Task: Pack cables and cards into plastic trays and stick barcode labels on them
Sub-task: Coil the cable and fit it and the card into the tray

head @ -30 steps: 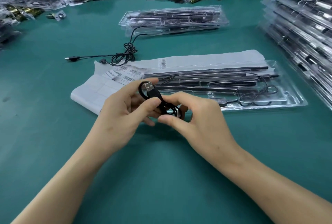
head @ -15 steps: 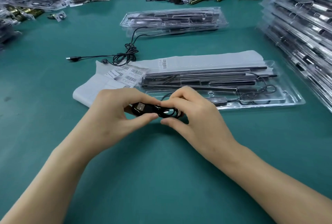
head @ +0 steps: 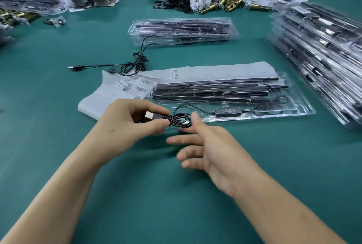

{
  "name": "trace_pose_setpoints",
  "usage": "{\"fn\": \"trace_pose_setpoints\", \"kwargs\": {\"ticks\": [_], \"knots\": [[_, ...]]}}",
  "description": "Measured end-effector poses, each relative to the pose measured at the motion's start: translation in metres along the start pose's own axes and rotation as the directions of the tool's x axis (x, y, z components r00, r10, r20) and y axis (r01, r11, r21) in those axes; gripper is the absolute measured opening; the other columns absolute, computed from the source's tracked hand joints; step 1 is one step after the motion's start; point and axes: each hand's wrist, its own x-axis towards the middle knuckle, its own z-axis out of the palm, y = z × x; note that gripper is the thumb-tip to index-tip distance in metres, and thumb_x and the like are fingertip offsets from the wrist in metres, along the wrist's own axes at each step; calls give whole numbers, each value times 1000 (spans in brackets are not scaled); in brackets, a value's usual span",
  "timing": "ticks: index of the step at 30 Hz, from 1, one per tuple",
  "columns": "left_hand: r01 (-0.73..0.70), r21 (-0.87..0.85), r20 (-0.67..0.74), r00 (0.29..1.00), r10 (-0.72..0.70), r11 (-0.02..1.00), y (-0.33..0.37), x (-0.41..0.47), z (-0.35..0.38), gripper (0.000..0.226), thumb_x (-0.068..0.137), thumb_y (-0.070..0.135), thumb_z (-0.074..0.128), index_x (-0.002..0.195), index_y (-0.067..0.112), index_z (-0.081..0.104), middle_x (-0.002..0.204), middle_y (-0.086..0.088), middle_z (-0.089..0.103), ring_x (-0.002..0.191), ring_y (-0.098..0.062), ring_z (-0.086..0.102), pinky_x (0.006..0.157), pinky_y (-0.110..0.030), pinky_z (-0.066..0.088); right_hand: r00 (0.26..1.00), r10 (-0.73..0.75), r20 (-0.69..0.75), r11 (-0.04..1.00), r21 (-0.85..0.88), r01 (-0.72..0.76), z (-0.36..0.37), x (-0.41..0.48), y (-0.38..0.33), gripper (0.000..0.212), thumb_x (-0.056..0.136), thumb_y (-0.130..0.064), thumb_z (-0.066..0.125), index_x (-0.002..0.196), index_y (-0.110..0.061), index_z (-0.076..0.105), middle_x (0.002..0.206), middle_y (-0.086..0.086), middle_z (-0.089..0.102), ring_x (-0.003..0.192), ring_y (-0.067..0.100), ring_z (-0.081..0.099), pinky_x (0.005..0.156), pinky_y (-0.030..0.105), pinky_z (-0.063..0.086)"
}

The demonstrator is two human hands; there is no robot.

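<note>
Loose cable (head: 129, 65) behind open tray (head: 301, 109) (stack (head: 321, 51) right).

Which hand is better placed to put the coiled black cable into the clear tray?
The left hand: its fingers pinch the coiled black USB cable just in front of the clear plastic tray. The right hand is open and grips nothing.

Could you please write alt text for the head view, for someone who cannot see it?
A left hand pinches a coiled black USB cable over a green table; the right hand is open beside it. Behind lie barcode labels and a clear plastic tray of dark rods.
</note>
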Motion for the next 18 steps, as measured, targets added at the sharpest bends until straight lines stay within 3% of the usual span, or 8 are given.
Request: {"fn": "trace_pose_setpoints", "kwargs": {"ticks": [3, 5, 7, 10, 14, 18], "knots": [[-38, 80, 41, 999, 34, 996, 2, -1, 1, 14, 81, 24, 87, 92, 31, 81, 80, 0, 77, 75, -13, 72, 76, -30, 54, 1000, -17, -7, 994, 105, 18, 21, 5, 8, 43, 106, -41, 49, 106, -3, 69, 75, 6, 74, 43, 9, 59, 40, 20, 47], [-102, 145, 63, 994, 94, 984, 4, -3, 1, 15, 81, 18, 86, 89, 29, 80, 84, 8, 78, 78, -6, 73, 75, -19, 55, 998, -42, -55, 993, 103, 48, 27, 6, 12, 38, 107, -35, 51, 93, -7, 72, 67, 3, 68, 40, 7, 53, 39, 18, 44], [-170, 241, 81, 985, 155, 956, 7, -5, 1, 15, 81, 18, 86, 87, 30, 79, 81, 12, 76, 71, 1, 67, 64, -6, 45, 993, -66, -97, 995, 69, 73, 29, 7, 15, 37, 107, -32, 52, 91, -6, 72, 63, 3, 65, 40, 8, 48, 39, 18, 41], [-232, 322, 120, 972, 204, 918, 7, -6, -2, 12, 81, 22, 87, 86, 30, 78, 76, 14, 74, 60, 7, 58, 56, -2, 37, 987, -89, -130, 996, 11, 92, 30, 6, 17, 36, 108, -28, 51, 94, -1, 71, 61, 3, 62, 39, 8, 44, 39, 18, 37], [-300, 436, 168, 953, 251, 848, 7, -6, -3, 17, 81, 50, 76, 86, 35, 78, 80, 24, 70, 78, -4, 64, 64, -7, 37, 984, -50, -173, 998, 17, 54, 31, 5, 15, 30, 108, -22, 52, 81, -10, 58, 55, 0, 53, 37, 8, 35, 37, 18, 25], [-367, 433, 189, 930, 315, 823, 4, -4, -8, 30, 85, 60, 65, 95, 36, 79, 96, 14, 65, 95, -15, 63, 80, -25, 47, 980, -23, -199, 1000, 4, 24, 28, 5, 13, 27, 106, -20, 52, 80, -12, 54, 54, 0, 50, 36, 10, 32, 37, 18, 22]]}}
